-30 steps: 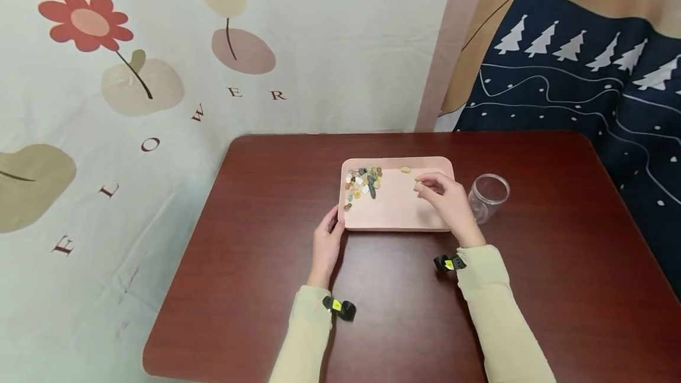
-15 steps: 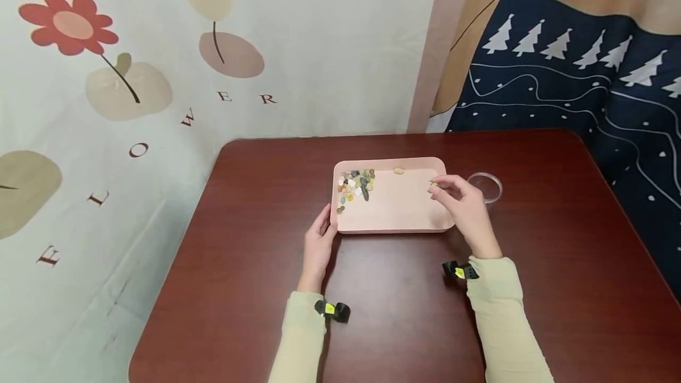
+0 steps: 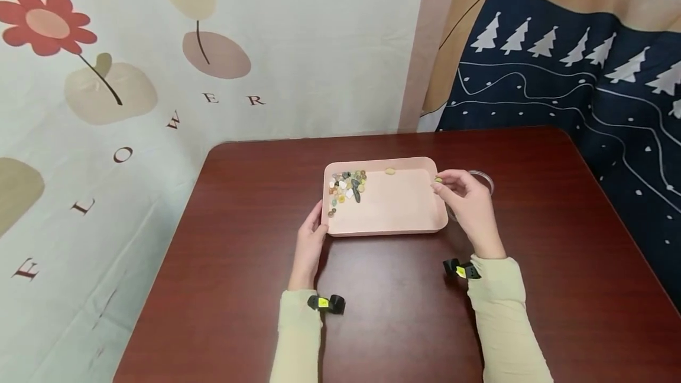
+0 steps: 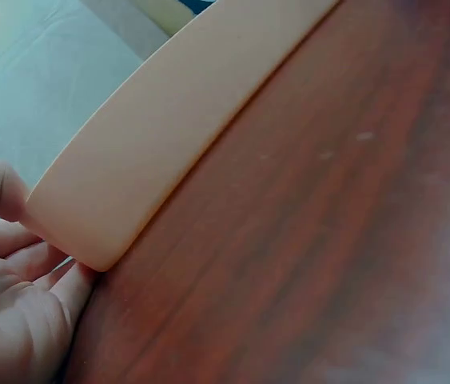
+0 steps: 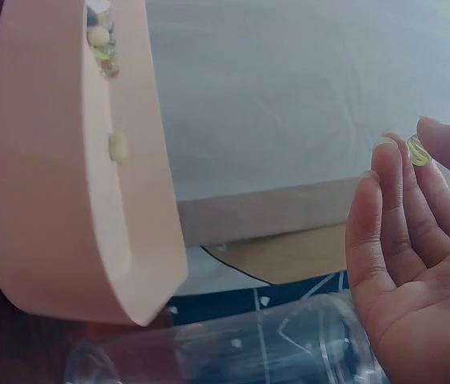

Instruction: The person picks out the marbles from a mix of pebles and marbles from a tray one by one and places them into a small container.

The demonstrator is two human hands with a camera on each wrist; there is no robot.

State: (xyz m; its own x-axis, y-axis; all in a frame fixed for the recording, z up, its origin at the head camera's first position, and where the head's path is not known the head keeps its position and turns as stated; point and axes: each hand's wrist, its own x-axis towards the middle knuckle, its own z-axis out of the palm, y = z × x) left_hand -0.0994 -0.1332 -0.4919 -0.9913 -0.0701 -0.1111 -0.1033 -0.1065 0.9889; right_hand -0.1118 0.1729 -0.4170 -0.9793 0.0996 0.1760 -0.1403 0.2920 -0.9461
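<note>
My right hand [image 3: 472, 213] pinches a clear glass marble [image 5: 419, 150] with a yellow-green swirl between thumb and fingertips. It is held above the right edge of a pink tray [image 3: 396, 211], and the hand partly hides a clear jar [image 3: 486, 180] behind it. At the tray's near left corner, my left hand [image 3: 308, 245] grips the wall, thumb at the near side and fingers along the left side. Several small coloured stones [image 3: 347, 187] are gathered in the left part of the tray. A pale yellow stone [image 3: 390, 171] lies apart by the far wall.
The tray and jar stand on a dark red-brown wooden table [image 3: 383, 300]. Behind its far edge hang a pale flower-print cloth [image 3: 308, 46] and a navy cloth [image 3: 537, 84] with white trees. A black wrist camera is strapped to each arm.
My right hand has moved right with the marble, from over the tray's floor to its right edge near the jar. The left hand stays at the tray corner. The head view has shifted right.
</note>
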